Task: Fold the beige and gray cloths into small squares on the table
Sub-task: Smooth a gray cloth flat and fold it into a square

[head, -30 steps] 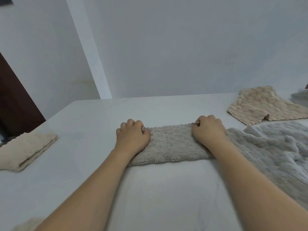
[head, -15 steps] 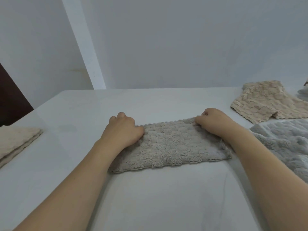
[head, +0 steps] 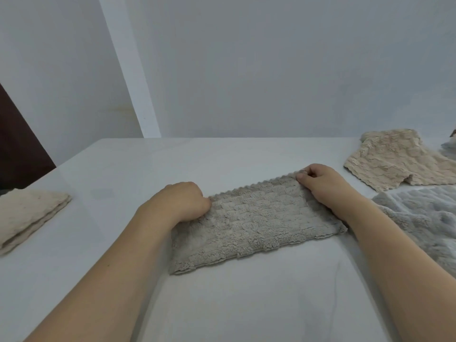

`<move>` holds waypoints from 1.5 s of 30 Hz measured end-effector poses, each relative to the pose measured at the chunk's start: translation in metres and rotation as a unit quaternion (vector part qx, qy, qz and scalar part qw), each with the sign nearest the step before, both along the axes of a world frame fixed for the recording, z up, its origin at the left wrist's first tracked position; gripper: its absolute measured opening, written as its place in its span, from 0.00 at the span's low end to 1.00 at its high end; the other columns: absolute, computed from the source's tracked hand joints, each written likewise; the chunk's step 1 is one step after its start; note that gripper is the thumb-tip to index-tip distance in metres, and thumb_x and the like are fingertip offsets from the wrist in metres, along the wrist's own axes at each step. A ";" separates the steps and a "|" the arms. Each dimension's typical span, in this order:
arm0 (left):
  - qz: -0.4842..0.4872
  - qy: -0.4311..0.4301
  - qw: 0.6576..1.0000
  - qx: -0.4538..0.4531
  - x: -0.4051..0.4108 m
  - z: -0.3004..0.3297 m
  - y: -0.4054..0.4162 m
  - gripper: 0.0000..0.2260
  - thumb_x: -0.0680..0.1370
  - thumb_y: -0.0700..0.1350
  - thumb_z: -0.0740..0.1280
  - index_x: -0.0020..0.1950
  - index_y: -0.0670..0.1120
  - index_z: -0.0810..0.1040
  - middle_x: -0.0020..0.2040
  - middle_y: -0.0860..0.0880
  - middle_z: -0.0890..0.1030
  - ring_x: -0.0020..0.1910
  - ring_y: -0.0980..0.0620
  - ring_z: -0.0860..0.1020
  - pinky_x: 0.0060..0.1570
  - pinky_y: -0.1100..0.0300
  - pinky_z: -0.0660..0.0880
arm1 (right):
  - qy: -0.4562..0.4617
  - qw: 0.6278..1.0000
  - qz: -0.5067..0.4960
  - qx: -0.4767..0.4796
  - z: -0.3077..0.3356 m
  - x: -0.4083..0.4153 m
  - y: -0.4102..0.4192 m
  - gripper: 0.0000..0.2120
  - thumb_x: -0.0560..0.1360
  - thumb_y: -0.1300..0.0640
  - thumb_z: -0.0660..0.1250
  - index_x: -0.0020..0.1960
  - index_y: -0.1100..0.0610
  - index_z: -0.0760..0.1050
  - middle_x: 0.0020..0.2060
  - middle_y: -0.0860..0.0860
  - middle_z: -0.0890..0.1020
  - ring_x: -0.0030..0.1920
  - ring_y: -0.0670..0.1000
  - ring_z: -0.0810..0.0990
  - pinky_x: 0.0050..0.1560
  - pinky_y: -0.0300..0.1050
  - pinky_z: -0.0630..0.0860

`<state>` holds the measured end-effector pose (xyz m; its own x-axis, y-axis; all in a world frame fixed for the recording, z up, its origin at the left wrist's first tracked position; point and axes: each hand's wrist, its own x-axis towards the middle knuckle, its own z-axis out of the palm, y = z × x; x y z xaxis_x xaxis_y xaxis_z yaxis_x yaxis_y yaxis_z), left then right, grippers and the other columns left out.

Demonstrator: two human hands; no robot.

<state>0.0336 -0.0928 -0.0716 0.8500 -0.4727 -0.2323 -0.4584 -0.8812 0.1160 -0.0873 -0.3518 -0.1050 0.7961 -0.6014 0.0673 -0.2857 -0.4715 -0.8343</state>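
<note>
A gray cloth [head: 256,223], folded into a long strip, lies flat on the white surface [head: 123,169] in the middle of the view, its scalloped far edge running up toward the right. The left hand [head: 183,202] sits at the cloth's far left corner with its fingers [head: 180,187] curled under, gripping the edge there; the fingertips themselves are hidden behind the knuckles. The right hand [head: 320,183] is at the far right corner, thumb and forefinger pinched on the scalloped edge, the remaining fingers [head: 313,170] curled in. The cloth stretches between the two hands, and both forearms cross its short ends.

On the left of the surface, well apart from the hands, rests a folded beige cloth [head: 27,215]. At the far right lies a rumpled beige cloth [head: 394,159], unfolded. Just beside the right forearm, a pale fluffy gray cloth [head: 424,218] spreads loosely to the frame's edge, near the strip's right end. Another bit of pale fabric [head: 449,145] shows at the right border, too cut off to identify.
</note>
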 end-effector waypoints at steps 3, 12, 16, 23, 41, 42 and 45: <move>0.000 0.021 0.999 0.024 -0.003 0.007 0.000 0.15 0.80 0.49 0.58 0.42 0.40 0.73 0.37 0.47 0.71 0.39 0.49 0.70 0.38 0.58 0.66 | -0.025 1.000 -0.001 -0.008 0.000 0.000 0.002 0.09 0.78 0.55 0.65 0.41 0.58 0.73 0.30 0.53 0.75 0.27 0.51 0.70 0.32 0.43 0.68; -0.023 0.049 0.993 -0.106 -0.010 0.011 0.001 0.03 0.74 0.41 0.65 0.44 0.46 0.72 0.41 0.51 0.74 0.36 0.52 0.72 0.33 0.59 0.66 | -0.080 0.996 -0.040 0.010 -0.002 0.002 -0.001 0.08 0.78 0.58 0.65 0.40 0.56 0.75 0.29 0.50 0.74 0.25 0.48 0.71 0.25 0.39 0.69; -0.017 0.073 0.993 -0.092 -0.009 0.010 0.001 0.08 0.77 0.40 0.61 0.55 0.48 0.72 0.49 0.50 0.75 0.45 0.49 0.74 0.39 0.58 0.68 | -0.084 0.996 -0.028 -0.029 -0.003 0.004 0.003 0.05 0.79 0.58 0.61 0.46 0.54 0.74 0.34 0.52 0.76 0.30 0.52 0.73 0.35 0.43 0.69; -0.018 0.090 0.989 -0.115 -0.015 0.014 -0.002 0.10 0.82 0.47 0.56 0.44 0.43 0.66 0.40 0.49 0.67 0.36 0.51 0.64 0.34 0.57 0.60 | -0.120 0.990 -0.031 -0.066 -0.003 0.004 0.006 0.04 0.80 0.59 0.59 0.49 0.54 0.72 0.35 0.49 0.74 0.32 0.49 0.70 0.33 0.41 0.66; -0.025 -0.023 0.999 -0.015 0.001 0.012 0.010 0.14 0.81 0.47 0.62 0.38 0.43 0.69 0.35 0.46 0.71 0.31 0.49 0.67 0.31 0.59 0.62 | -0.101 0.948 -0.066 -0.293 0.008 0.004 0.019 0.08 0.81 0.54 0.56 0.55 0.55 0.72 0.46 0.52 0.78 0.44 0.54 0.73 0.42 0.48 0.68; -0.022 -0.028 0.999 -0.007 0.002 0.013 0.010 0.16 0.81 0.49 0.62 0.36 0.43 0.68 0.33 0.47 0.70 0.30 0.50 0.67 0.30 0.59 0.61 | -0.113 0.946 -0.070 -0.297 0.011 0.004 0.020 0.08 0.81 0.54 0.56 0.55 0.55 0.72 0.46 0.51 0.78 0.44 0.53 0.72 0.42 0.47 0.67; -0.017 -0.041 0.999 0.006 0.002 0.018 0.011 0.18 0.82 0.50 0.62 0.34 0.43 0.66 0.31 0.47 0.68 0.29 0.50 0.66 0.29 0.59 0.61 | -0.116 0.944 -0.080 -0.298 0.014 0.006 0.022 0.09 0.81 0.54 0.56 0.56 0.55 0.73 0.47 0.50 0.77 0.46 0.52 0.73 0.42 0.46 0.66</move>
<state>0.0361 -0.0820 -0.0535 0.8497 -0.4996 -0.1683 -0.4959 -0.8658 0.0668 -0.0810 -0.3299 -0.0910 0.6211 -0.5123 0.5931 -0.2350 -0.8437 -0.4827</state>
